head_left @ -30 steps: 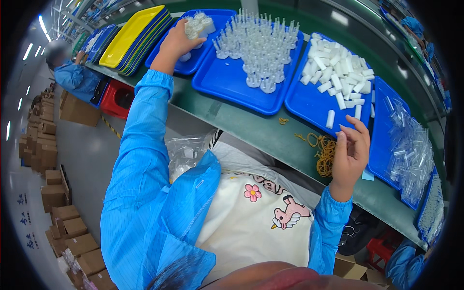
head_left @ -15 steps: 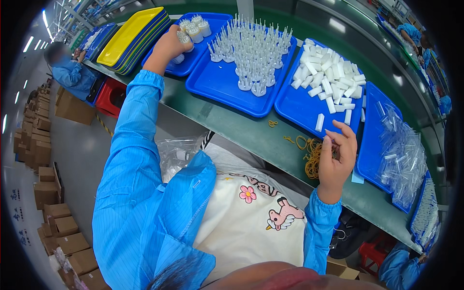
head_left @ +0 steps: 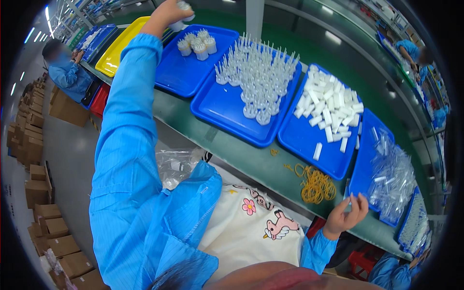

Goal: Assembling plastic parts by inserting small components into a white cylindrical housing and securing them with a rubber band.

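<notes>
The left hand [head_left: 170, 10] is stretched far out over the green workbench [head_left: 227, 145], its fingers curled round a small white plastic cup-shaped part [head_left: 183, 6] at the top edge of the view; the rim cuts off part of both, so the exact grip is hard to make out. Just near of it, a cluster of similar white cup-shaped parts [head_left: 196, 43] stands on the far end of a blue plastic tray [head_left: 181, 77].

The right hand [head_left: 347, 216] hovers at the near edge of the bench, fingers loosely spread and slightly bent, empty as far as can be seen. It is just right of a heap of yellow rubber bands [head_left: 316, 186] and near a pile of clear plastic sleeves [head_left: 392, 176].

Between the hands lie a second blue tray of upright clear pointed plastic pieces [head_left: 256, 77] and a third blue tray of short white plastic blocks [head_left: 328, 104]. The held part looks pale and rounded, blurred by the lens edge.
</notes>
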{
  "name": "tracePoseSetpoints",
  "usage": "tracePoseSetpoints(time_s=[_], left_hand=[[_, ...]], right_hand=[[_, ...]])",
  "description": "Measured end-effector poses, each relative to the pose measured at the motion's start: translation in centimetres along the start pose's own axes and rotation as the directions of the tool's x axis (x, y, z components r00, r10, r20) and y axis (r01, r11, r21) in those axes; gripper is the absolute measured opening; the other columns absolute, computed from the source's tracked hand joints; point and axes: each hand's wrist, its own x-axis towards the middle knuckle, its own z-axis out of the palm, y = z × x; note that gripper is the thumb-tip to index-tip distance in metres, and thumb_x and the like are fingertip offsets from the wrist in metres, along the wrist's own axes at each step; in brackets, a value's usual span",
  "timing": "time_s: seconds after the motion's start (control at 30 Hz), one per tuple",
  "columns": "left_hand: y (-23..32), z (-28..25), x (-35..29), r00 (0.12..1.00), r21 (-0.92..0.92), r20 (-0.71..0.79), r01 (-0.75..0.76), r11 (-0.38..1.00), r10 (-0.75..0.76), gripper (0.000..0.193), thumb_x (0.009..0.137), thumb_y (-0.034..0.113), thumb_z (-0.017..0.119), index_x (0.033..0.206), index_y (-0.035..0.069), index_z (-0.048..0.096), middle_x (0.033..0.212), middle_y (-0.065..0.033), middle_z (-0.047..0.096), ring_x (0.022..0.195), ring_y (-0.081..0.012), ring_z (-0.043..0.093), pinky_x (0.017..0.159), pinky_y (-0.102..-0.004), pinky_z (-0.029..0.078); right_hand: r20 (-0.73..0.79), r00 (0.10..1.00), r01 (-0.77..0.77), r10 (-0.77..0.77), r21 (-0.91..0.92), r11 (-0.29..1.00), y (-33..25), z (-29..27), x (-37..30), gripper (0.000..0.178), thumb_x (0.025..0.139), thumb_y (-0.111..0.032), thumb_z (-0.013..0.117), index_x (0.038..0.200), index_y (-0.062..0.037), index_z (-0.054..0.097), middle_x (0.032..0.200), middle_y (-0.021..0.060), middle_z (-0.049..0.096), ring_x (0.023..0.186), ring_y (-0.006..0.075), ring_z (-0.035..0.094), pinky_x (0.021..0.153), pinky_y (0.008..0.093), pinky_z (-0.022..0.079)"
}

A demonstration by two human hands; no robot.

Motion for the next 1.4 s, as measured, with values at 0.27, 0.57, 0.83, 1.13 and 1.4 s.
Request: tracePoseSetpoints(time_s=[0.27, 0.57, 0.83, 1.13, 1.4], left_hand=[[-0.8, 4.1, 9.4, 0.994, 0.100, -0.041, -0.096, 0.990, 0.101, 0.076, 0.062, 0.037, 0.078, 0.117, -0.007, 0.050, 0.103, -0.0261, 0.065, 0.098, -0.0391, 0.064, 0.086, -0.0419, 0.051], [1.2, 9.1, 13.4, 0.980, 0.121, 0.129, -0.168, 0.978, 0.153, 0.075, 0.063, 0.037, 0.077, 0.120, -0.005, 0.051, 0.102, -0.0251, 0.066, 0.098, -0.0384, 0.064, 0.086, -0.0417, 0.051], [-0.1, 14.9, 13.4, 0.960, 0.076, 0.232, -0.180, 0.981, 0.158, 0.076, 0.067, 0.036, 0.080, 0.130, 0.009, 0.047, 0.116, -0.0213, 0.064, 0.102, -0.0385, 0.065, 0.089, -0.0427, 0.052], [-1.5, 19.3, 14.7, 0.922, 0.011, 0.299, -0.263, 0.965, 0.248, 0.077, 0.067, 0.034, 0.081, 0.131, 0.010, 0.045, 0.115, -0.0217, 0.064, 0.102, -0.0387, 0.064, 0.091, -0.0431, 0.050], [-3.1, 22.3, 14.6, 0.906, 0.089, 0.370, -0.255, 0.963, 0.206, 0.087, 0.067, 0.043, 0.084, 0.136, 0.012, 0.041, 0.122, -0.0217, 0.061, 0.110, -0.0397, 0.060, 0.092, -0.0437, 0.050]], right_hand=[[0.189, 0.981, -0.026, 0.045, -0.103, 0.994, -0.2, 0.4, 0.1, 0.015, 0.085, 0.005, 0.057, 0.099, 0.0035, 0.062, 0.124, 0.0202, 0.050, 0.106, 0.0332, 0.053, 0.089, 0.0393, 0.044], [0.340, 0.929, -0.107, 0.144, -0.128, 0.986, -0.2, 0.6, 0.6, 0.014, 0.084, 0.003, 0.058, 0.097, 0.0021, 0.062, 0.126, 0.0199, 0.047, 0.108, 0.0332, 0.052, 0.089, 0.0396, 0.042], [0.330, 0.936, -0.063, 0.125, -0.193, 0.979, -0.4, 0.8, 1.6, 0.040, 0.082, -0.001, 0.059, 0.121, -0.0020, 0.049, 0.136, 0.0218, 0.041, 0.119, 0.0382, 0.044, 0.097, 0.0453, 0.038], [0.312, 0.937, -0.137, 0.159, -0.093, 0.986, 0.3, 0.6, 0.9, 0.048, 0.083, -0.001, 0.057, 0.128, -0.0032, 0.041, 0.144, 0.0238, 0.034, 0.125, 0.0389, 0.041, 0.104, 0.0470, 0.035], [0.263, 0.944, -0.174, 0.198, -0.111, 0.978, 0.2, 1.0, 1.6, 0.055, 0.083, 0.000, 0.057, 0.132, -0.0072, 0.034, 0.147, 0.0244, 0.028, 0.122, 0.0369, 0.043, 0.102, 0.0464, 0.037]])
